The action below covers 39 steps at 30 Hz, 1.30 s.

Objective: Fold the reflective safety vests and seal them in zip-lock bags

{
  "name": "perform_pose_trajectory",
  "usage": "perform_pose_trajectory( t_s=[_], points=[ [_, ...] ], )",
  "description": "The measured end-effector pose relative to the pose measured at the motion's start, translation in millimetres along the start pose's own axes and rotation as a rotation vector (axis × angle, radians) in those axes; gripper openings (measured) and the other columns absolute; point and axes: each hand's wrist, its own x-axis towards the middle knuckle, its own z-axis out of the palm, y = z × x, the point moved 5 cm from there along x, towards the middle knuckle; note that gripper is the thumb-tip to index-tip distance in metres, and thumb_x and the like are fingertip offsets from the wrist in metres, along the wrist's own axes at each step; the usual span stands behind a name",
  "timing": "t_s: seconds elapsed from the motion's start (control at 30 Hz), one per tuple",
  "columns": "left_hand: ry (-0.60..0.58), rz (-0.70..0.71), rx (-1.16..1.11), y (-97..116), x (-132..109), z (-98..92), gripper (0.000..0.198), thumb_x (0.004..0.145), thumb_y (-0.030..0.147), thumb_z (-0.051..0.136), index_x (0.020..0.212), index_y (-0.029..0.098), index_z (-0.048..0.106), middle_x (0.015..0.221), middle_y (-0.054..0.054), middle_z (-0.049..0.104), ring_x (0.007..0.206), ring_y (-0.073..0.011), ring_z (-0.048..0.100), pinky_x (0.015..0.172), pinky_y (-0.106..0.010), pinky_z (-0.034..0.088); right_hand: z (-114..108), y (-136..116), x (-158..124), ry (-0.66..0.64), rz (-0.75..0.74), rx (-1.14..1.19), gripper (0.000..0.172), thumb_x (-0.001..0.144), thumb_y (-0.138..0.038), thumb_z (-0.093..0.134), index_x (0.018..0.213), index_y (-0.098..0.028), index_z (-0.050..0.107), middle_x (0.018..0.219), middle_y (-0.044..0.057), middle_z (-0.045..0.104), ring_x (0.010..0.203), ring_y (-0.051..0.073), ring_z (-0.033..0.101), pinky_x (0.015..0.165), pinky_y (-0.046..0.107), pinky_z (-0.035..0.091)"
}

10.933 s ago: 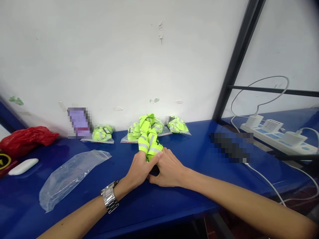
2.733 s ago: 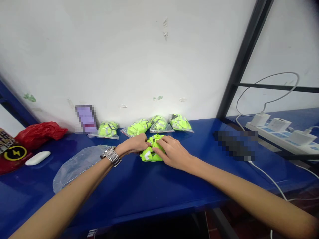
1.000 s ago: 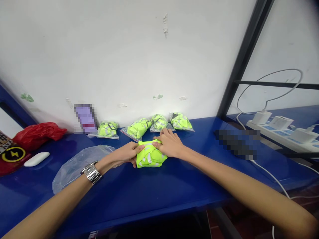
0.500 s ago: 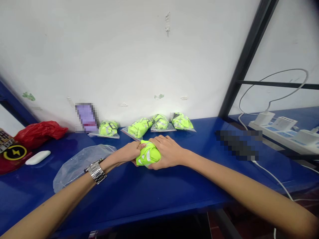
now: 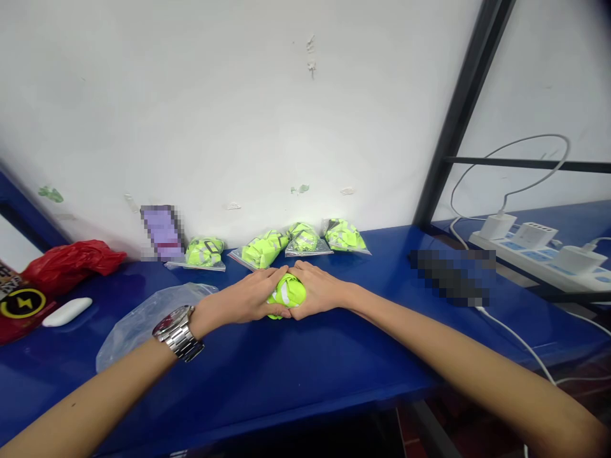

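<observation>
I had the left hand [image 5: 251, 296] and right hand [image 5: 319, 292] wrapped around a yellow-green cloth bundle [image 5: 290, 291], both grasping it from opposite sides, fingers curled in, thumbs near each other at its lower edge. Bundle sat mid-counter, between the palms, silver strip facing up; I couldn't tell if its underside touched the counter [image 5: 286, 388]. Metal watch [image 5: 179, 332] on the left wrist.

Nearest around: a flat clear plastic bag [image 5: 136, 321] lay under the left forearm's line, its right part partly hidden by wrist and watch. Right behind the hands I had two bagged bundles, the middle-left one [image 5: 262, 249] and the middle-right one [image 5: 304, 238], side by side, closing off the space towards the wall [image 5: 238, 114]. The far-right bagged bundle [image 5: 344, 235] was just beside them; the far-left one [image 5: 204, 252] stood apart, next to a pixelated phone [image 5: 165, 234] leaning on the wall.

Further left: white case [image 5: 67, 312], red plastic bag [image 5: 79, 262], red pack with a lightning emblem [image 5: 23, 305]. Right, beyond the right forearm: pixelated dark object [image 5: 446, 277] with a white cable [image 5: 518, 343], black post [image 5: 456, 121], power strip [image 5: 534, 254] with chargers.
</observation>
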Motion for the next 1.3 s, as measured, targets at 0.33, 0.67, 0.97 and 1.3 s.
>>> perform_pose_trajectory(
  t_s=[0.33, 0.67, 0.97, 1.3],
  points=[
    [-0.123, -0.086, 0.094, 7, 19, -7.8, 0.052, 0.064, 0.039, 0.067, 0.107, 0.015, 0.051, 0.100, -0.010, 0.061, 0.086, -0.0254, 0.063, 0.068, -0.030, 0.046, -1, 4, 6, -0.048, 0.130, 0.189, 0.050, 0.058, -0.054, 0.075, 0.091, -0.018, 0.063, 0.078, 0.001, 0.067, 0.068, 0.019, 0.060, 0.057, 0.027, 0.038],
    [0.199, -0.077, 0.217, 16, 4, 1.4, 0.038, 0.069, 0.026, 0.059, 0.102, 0.014, 0.046, 0.101, -0.013, 0.058, 0.095, -0.0301, 0.059, 0.075, -0.038, 0.049, -17, 4, 8, 0.077, 0.070, 0.253, 0.067, 0.051, -0.047, 0.082, 0.109, -0.018, 0.064, 0.100, 0.006, 0.069, 0.088, 0.026, 0.063, 0.077, 0.035, 0.047],
    [0.621, -0.203, 0.387, -7, 6, -45.6, 0.040, 0.072, 0.029, 0.059, 0.106, 0.010, 0.047, 0.093, -0.015, 0.059, 0.087, -0.0306, 0.059, 0.072, -0.040, 0.050, -40, 22, -19, 0.453, 0.459, 0.992, 0.060, 0.079, -0.056, 0.058, 0.124, -0.016, 0.049, 0.099, 0.013, 0.064, 0.076, 0.024, 0.067, 0.071, 0.041, 0.053],
    [0.682, 0.044, 0.684, 32, 2, -11.5, 0.051, 0.083, 0.034, 0.057, 0.119, -0.001, 0.045, 0.110, -0.026, 0.056, 0.100, -0.0365, 0.054, 0.083, -0.048, 0.049, -6, -15, -13, 0.245, 0.410, 1.938, 0.046, 0.081, -0.053, 0.061, 0.108, -0.015, 0.063, 0.102, 0.008, 0.070, 0.088, 0.020, 0.067, 0.081, 0.035, 0.054]
  ],
)
